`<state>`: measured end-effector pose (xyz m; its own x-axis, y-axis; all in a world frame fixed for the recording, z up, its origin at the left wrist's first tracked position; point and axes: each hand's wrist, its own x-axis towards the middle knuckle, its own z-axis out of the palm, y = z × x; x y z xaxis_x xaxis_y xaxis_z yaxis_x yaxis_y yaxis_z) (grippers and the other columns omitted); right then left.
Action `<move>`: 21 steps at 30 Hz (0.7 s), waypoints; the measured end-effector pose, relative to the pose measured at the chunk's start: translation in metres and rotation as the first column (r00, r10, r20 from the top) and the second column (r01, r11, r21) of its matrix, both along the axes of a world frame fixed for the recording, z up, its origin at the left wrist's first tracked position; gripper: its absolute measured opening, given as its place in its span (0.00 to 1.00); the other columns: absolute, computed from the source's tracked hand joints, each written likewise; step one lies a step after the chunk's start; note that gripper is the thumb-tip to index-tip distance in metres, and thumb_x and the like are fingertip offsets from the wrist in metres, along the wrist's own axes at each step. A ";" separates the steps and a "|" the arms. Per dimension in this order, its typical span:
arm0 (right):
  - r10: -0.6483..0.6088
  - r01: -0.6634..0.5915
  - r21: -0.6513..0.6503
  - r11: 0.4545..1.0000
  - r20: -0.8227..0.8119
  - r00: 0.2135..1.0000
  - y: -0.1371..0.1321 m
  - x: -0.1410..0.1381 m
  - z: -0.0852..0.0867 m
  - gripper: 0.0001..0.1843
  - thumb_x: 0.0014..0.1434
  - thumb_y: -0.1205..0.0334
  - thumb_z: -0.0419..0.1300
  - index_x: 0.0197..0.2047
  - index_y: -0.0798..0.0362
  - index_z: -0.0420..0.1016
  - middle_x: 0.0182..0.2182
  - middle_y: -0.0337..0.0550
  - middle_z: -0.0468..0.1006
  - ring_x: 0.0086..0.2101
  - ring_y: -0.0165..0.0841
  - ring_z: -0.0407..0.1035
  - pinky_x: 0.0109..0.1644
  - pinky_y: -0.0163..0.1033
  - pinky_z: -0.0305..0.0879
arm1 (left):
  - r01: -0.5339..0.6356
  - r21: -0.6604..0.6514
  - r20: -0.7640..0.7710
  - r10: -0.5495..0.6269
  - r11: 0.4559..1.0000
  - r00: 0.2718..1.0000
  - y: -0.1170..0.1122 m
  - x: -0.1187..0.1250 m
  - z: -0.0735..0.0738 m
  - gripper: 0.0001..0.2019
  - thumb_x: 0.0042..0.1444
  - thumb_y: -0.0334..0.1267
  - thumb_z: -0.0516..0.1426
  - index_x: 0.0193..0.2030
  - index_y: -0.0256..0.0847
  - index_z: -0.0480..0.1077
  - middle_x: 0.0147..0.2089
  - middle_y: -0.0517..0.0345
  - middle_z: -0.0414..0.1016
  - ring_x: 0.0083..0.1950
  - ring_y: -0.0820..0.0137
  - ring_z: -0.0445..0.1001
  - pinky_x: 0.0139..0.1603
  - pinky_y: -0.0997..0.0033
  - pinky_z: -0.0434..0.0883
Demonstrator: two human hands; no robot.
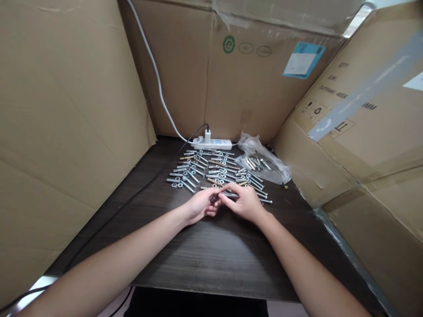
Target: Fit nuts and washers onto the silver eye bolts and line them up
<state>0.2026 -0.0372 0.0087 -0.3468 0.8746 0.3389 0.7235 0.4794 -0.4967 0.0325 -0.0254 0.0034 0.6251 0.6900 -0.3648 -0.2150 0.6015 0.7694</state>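
My left hand (203,207) is closed, palm turned partly up, its fingers curled around small dark and metallic parts too hidden to name. My right hand (243,201) meets it, with thumb and forefinger tips pinched together against the left fingertips. Between the right thumb and forefinger shows a silver bolt shank (230,195); whether it is held or lies behind cannot be told. Just beyond both hands, bolts (189,185) lie in rows with washers (179,185) and nuts among them. Most are silver, some brass-coloured.
A clear plastic bag (277,169) with more bolts lies at the back right. Behind the rows is a white power strip (222,144) with a charger (207,136). A black cable (132,197) crosses the dark table (205,259). Cardboard walls (178,79) enclose three sides.
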 end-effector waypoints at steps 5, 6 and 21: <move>-0.024 0.026 -0.023 0.999 0.063 0.998 0.002 0.001 0.002 0.12 0.60 0.52 0.55 0.34 0.51 0.71 0.22 0.36 0.74 0.21 0.28 0.66 0.27 0.31 0.54 | -0.049 0.042 0.068 0.046 0.998 0.997 -0.001 0.000 0.000 0.09 0.58 0.36 0.49 0.28 0.37 0.58 0.22 0.65 0.55 0.17 0.83 0.47 0.18 0.82 0.45; -0.019 0.022 -0.030 0.999 0.078 0.997 0.002 0.001 0.003 0.12 0.61 0.52 0.54 0.33 0.52 0.70 0.21 0.36 0.73 0.21 0.28 0.65 0.27 0.31 0.53 | -0.049 0.052 0.072 0.045 0.997 0.996 -0.001 -0.001 0.000 0.09 0.59 0.37 0.49 0.28 0.37 0.58 0.21 0.66 0.54 0.17 0.83 0.47 0.18 0.82 0.45; 0.010 -0.002 -0.033 0.999 0.266 0.964 -0.009 -0.008 0.017 0.14 0.65 0.49 0.47 0.40 0.51 0.64 0.24 0.38 0.73 0.25 0.33 0.68 0.29 0.34 0.48 | 0.042 0.132 -0.039 -0.037 0.990 0.999 -0.005 0.000 0.004 0.11 0.52 0.41 0.56 0.26 0.37 0.59 0.21 0.66 0.57 0.18 0.82 0.49 0.19 0.80 0.45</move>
<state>0.1946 -0.0464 0.0253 -0.4261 0.8810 0.2057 0.8288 0.4713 -0.3016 0.0330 -0.0303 0.0072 0.6412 0.7086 -0.2946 -0.1637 0.5014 0.8496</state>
